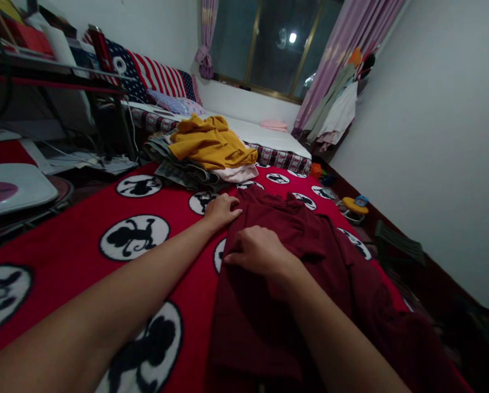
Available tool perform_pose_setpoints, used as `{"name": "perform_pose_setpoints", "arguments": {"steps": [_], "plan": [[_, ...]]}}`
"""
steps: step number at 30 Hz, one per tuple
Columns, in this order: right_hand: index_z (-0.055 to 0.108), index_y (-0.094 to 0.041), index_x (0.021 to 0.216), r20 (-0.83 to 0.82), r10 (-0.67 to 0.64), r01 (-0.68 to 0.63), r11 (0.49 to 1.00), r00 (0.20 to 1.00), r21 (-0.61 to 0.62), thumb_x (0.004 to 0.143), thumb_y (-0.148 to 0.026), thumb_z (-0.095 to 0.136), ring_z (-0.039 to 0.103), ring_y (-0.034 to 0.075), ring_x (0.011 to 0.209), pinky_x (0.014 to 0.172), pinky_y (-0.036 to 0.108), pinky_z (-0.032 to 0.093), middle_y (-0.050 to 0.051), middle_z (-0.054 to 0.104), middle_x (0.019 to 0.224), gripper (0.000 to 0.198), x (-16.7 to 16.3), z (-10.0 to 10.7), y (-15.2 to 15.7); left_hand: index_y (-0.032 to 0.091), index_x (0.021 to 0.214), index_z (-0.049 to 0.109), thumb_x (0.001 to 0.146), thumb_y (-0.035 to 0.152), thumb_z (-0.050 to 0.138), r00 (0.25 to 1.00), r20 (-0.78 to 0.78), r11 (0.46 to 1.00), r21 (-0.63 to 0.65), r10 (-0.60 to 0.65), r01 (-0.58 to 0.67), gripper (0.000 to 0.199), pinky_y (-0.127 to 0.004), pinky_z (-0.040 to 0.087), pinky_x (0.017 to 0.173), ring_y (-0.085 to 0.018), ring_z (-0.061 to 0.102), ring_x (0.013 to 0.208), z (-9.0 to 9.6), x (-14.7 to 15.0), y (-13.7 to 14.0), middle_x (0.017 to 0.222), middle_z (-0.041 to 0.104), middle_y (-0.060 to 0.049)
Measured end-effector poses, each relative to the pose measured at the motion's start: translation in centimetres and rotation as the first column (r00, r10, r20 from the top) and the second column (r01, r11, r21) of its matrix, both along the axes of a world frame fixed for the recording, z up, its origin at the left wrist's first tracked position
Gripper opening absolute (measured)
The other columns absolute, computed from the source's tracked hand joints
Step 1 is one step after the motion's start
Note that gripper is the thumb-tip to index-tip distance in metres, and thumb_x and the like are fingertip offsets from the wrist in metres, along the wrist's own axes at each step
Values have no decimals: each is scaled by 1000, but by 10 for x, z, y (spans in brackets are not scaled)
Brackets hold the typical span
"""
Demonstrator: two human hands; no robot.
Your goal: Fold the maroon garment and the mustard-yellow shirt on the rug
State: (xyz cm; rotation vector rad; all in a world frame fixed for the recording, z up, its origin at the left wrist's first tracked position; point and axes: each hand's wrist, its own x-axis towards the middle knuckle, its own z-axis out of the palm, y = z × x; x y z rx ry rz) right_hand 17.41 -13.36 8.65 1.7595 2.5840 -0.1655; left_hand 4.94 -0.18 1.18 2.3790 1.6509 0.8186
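Note:
A dark maroon garment (322, 273) lies spread over the red blanket (76, 234), which has black monkey figures in white circles. One long part of the garment, like a sleeve, trails toward the lower right. At its left edge, near the far end, my left hand (223, 212) has its fingers curled on the cloth. My right hand (263, 252) is closer to me and bent over the same edge, thumb and fingers pinched on the fabric. Beyond my left hand sits a heap of clothes with a mustard-yellow garment (212, 144) on top.
Behind the heap stands a bed with a white surface (244, 128) and a striped, starred backrest (158, 71). A cluttered desk (56, 68) and a chair (19, 188) are at left. Along the right wall are a yellow-topped stool (354, 206), a dark green chair (400, 243) and hanging clothes (338, 112).

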Motion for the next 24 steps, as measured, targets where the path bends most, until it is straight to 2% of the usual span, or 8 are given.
{"name": "perform_pose_setpoints", "arguments": {"steps": [4, 12, 20, 24], "plan": [[72, -16, 99, 139, -23, 20, 1000, 990, 18, 83, -33, 63, 69, 30, 91, 68, 33, 48, 15, 72, 101, 26, -20, 0, -12, 24, 104, 75, 81, 43, 61, 1000, -2, 1000, -4, 10, -10, 32, -28, 48, 75, -22, 65, 91, 3, 0, 2, 98, 72, -6], [71, -14, 105, 154, 27, -18, 998, 988, -59, 80, -13, 53, 69, 30, 94, 72, 34, 51, 17, 72, 102, 31, -30, -3, -15, 26, 95, 77, 79, 38, 62, 999, 30, 999, -49, 19, -18, 25, -26, 46, 68, -21, 66, 86, 6, 1, 5, 94, 75, -3], [71, -18, 95, 39, 11, -10, 1000, 999, -26, 75, -21, 54, 69, 27, 86, 67, 31, 47, 14, 73, 94, 26, -27, -13, -9, 25, 90, 73, 77, 29, 60, 999, 37, 1000, -1, 0, 0, 19, -26, 45, 67, -20, 65, 82, 3, 2, 6, 89, 73, -2], [69, -20, 83, -164, -16, 22, 999, 986, 31, 70, -23, 57, 65, 21, 75, 61, 26, 40, 8, 72, 83, 18, -24, -15, -5, 22, 87, 70, 78, 26, 56, 991, 132, 1000, 11, 7, -9, 17, -26, 46, 72, -19, 63, 84, 0, 0, 10, 94, 71, -3]]}}
